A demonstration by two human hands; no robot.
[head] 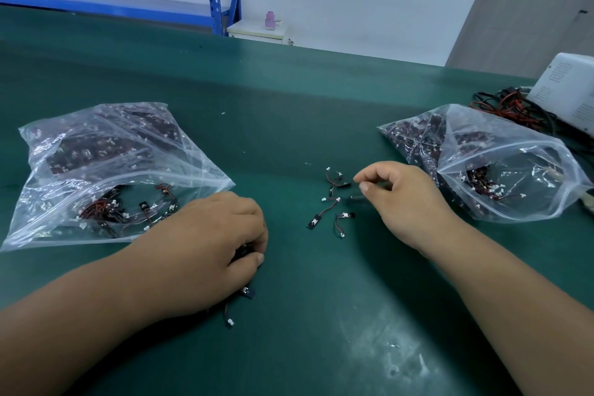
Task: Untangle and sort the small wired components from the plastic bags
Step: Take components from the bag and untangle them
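Presently: small black wired components, red leads, white plugs (334, 199), loose on green worktop (289, 106) between the hands. Likely light, limp, snag-prone; take by the black body. Right hand (395, 199) fingers (364, 186) pinch one (blurred); left hand (218, 241) fingers (257, 257) curl round a clump. Left clear plastic bag (96, 170) and right clear plastic bag (514, 170) flank.

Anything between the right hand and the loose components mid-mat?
Nothing visible. The right hand sits directly beside the loose components on bare mat; left bag and right bag lie off to the sides.
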